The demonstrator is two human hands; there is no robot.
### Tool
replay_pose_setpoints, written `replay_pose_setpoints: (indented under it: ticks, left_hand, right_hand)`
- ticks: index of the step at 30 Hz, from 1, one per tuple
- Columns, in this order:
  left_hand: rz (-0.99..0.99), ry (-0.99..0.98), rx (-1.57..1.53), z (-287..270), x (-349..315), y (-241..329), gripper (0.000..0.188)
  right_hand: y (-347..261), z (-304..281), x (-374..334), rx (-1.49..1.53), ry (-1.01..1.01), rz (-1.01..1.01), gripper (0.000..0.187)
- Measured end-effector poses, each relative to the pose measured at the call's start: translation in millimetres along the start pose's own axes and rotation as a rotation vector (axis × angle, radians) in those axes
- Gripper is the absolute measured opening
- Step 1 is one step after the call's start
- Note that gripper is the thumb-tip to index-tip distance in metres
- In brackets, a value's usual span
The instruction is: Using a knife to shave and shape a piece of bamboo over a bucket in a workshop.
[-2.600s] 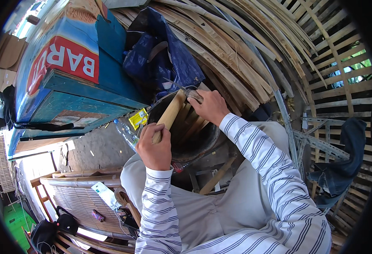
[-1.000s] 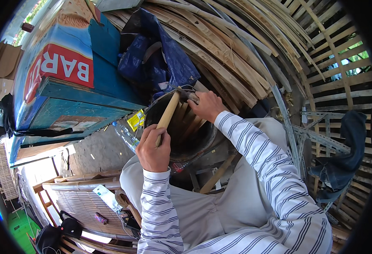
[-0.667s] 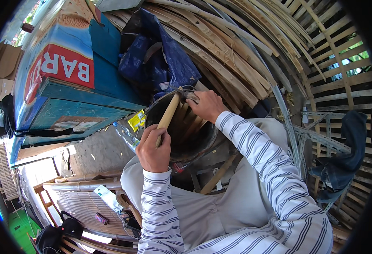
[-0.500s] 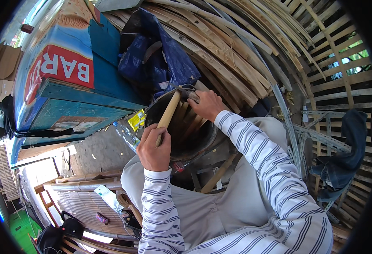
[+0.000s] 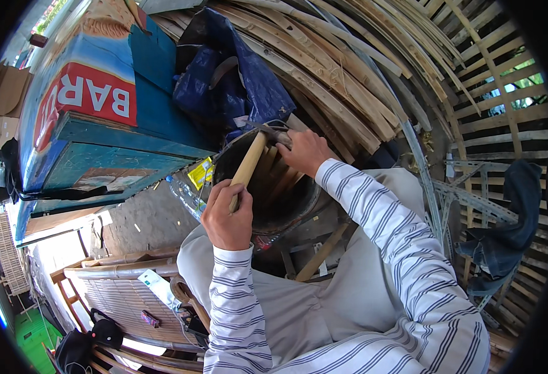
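My left hand (image 5: 227,213) is closed around the lower part of a pale wooden stick (image 5: 249,163), which slants up and away to the right. At the stick's far end lies the blade of a knife (image 5: 262,128), touching or very near it. My right hand (image 5: 303,151) grips the knife by its handle, and the fingers cover most of that handle. Both hands are over a round, dark bucket (image 5: 314,202) between my knees. Several wooden pieces (image 5: 284,190) stand inside it, partly hidden by the stick and my right hand.
A blue tarpaulin bag (image 5: 224,81) sits beyond the bucket, beside a teal wooden box (image 5: 137,146). Long wooden strips (image 5: 330,75) are piled at the far right. Left of the bucket lie a plastic bottle (image 5: 183,198) and a yellow packet (image 5: 201,173). A metal frame (image 5: 473,199) stands right.
The knife blade has shifted slightly to the left across the stick's far end. Both hands keep their grip and have barely moved.
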State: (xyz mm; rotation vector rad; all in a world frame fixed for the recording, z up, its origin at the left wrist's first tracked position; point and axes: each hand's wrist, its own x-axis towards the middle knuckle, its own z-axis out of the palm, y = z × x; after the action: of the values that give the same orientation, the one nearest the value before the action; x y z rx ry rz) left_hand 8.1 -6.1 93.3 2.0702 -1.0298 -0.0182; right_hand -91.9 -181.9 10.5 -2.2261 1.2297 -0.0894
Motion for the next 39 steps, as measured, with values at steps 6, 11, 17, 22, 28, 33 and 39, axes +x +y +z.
replay_pose_setpoints:
  ticks: [6,11,17,22,28,33,39]
  left_hand:
    - [-0.003,0.004,0.002,2,-3,-1,0.012]
    - [0.0,0.009,-0.006,7,-4,1,0.013]
    - [-0.014,-0.004,0.017,3,-7,3,0.014]
    - [-0.002,0.019,0.01,6,-6,-1,0.014]
    - [0.005,0.018,0.004,7,-4,2,0.014]
    - [-0.003,0.003,0.009,4,-5,-1,0.014]
    - [0.094,0.011,0.017,11,-7,-3,0.014]
  right_hand:
    - [-11,-11,-6,0.072,0.043,-0.064,0.038]
    - [20,13,4,0.093,0.096,-0.041,0.038]
    - [1,0,-7,0.106,0.1,-0.147,0.04]
    - [-5,-7,-2,0.041,-0.002,-0.002,0.039]
    - [14,7,1,0.041,-0.014,0.014,0.038]
    - [-3,-5,-5,0.097,0.022,-0.048,0.039]
    - [15,8,4,0.041,0.077,0.035,0.04]
